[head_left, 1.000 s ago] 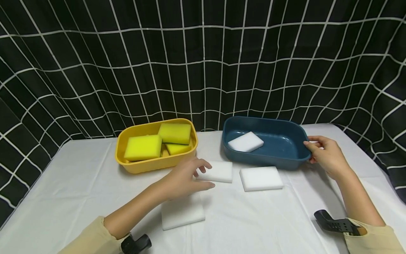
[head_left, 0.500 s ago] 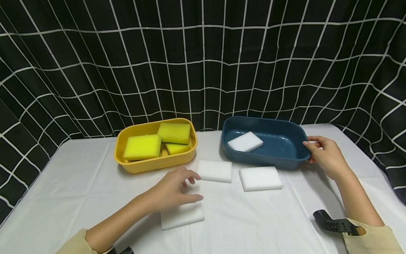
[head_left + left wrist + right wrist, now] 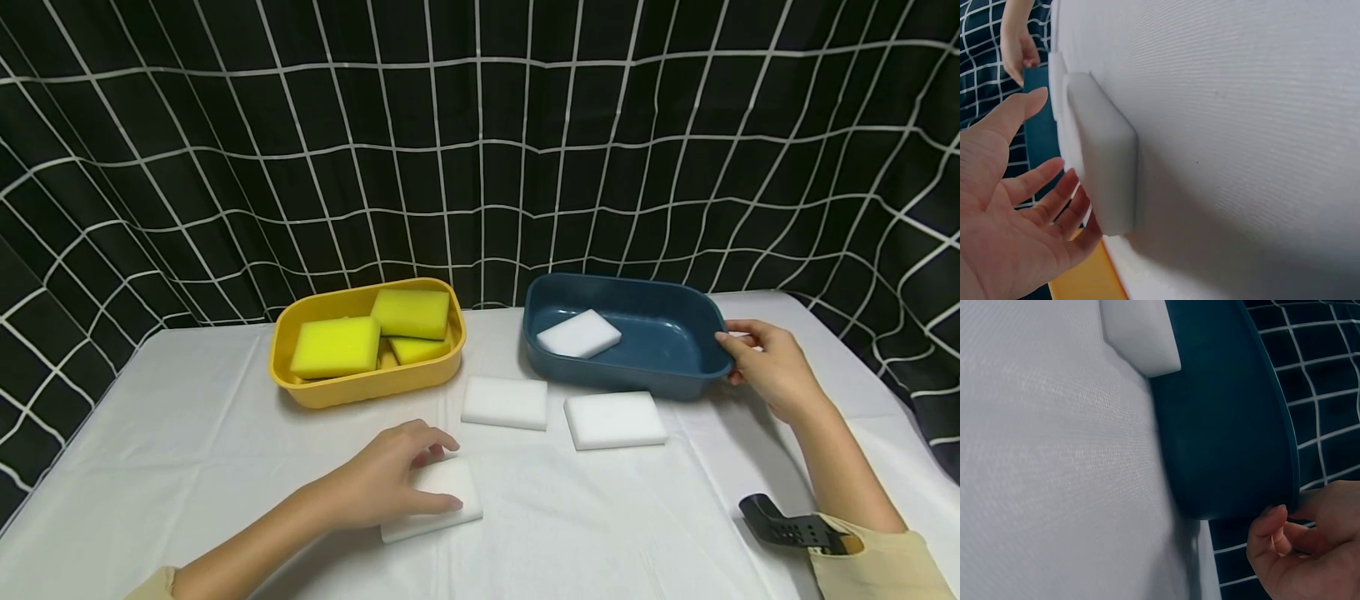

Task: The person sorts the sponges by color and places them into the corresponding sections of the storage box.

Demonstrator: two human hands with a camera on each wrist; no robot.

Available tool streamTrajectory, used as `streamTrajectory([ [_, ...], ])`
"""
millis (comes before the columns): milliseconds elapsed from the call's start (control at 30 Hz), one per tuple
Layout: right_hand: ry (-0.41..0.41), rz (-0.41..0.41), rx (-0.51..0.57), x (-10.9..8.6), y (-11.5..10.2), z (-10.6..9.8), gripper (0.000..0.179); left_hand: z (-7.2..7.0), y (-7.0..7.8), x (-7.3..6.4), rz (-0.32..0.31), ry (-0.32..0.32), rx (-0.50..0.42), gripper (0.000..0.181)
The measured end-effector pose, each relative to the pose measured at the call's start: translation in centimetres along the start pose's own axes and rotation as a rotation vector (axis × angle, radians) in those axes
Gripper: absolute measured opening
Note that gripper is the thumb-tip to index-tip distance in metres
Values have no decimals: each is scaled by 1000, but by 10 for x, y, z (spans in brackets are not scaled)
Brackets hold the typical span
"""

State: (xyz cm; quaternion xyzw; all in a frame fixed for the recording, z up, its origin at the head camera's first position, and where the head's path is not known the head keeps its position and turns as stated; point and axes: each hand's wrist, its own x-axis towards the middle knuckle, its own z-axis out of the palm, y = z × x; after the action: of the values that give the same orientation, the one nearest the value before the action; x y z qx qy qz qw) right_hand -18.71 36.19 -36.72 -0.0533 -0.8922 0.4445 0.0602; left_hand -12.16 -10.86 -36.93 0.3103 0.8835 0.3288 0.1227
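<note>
— Left hand (image 3: 386, 482): fingers spread and slightly bent, thumb apart from them, over the nearest white sponge (image 3: 453, 482). Right hand (image 3: 772, 367): thumb and fingers pinching the rim of the blue tub (image 3: 663, 337) at its right end.

— Is the left touching?

— Can't tell. Left wrist view has the fingertips close by the sponge's edge; contact unclear.

— Where does that sponge lie?

— Flat on the white tablecloth (image 3: 570, 517), near side, left of centre, partly covered by the hand.

— And around it?

— Two more on the cloth, farther off, well apart from the hand: a middle white sponge (image 3: 505, 402), and just right of it a right-hand white sponge (image 3: 615, 421), near side of the blue tub. One further white sponge (image 3: 580, 335) sits askew inside that tub, toward its left end; leaning or flat, hard to say.

— Far left?

— Yellow tub (image 3: 375, 386). In it, a left yellow sponge (image 3: 335, 348) and a far yellow sponge (image 3: 410, 314), the latter overlapping a lower yellow sponge (image 3: 420, 350).

— Behind everything?

— Black curtain (image 3: 461, 179), white grid lines. Near right, a black wrist device (image 3: 787, 530) by a beige sleeve (image 3: 877, 568).
</note>
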Motion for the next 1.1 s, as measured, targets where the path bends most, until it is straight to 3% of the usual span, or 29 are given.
streamTrajectory([
  [167,0,2,2,0,0,0,51,4,-8,-3,-7,-11,-4,56],
  [400,1,-8,7,1,1,0,50,36,-68,9,24,-7,70,75],
  [533,4,-7,2,1,1,1,50,42,-79,13,9,-11,106,79],
  [700,4,-6,1,1,1,1,50,41,-75,14,0,-14,118,76],
  [1000,-2,-20,13,1,2,1,50,28,-50,16,74,31,92,68],
  [1100,-1,-15,5,0,1,0,50,18,-31,18,72,29,86,65],
])
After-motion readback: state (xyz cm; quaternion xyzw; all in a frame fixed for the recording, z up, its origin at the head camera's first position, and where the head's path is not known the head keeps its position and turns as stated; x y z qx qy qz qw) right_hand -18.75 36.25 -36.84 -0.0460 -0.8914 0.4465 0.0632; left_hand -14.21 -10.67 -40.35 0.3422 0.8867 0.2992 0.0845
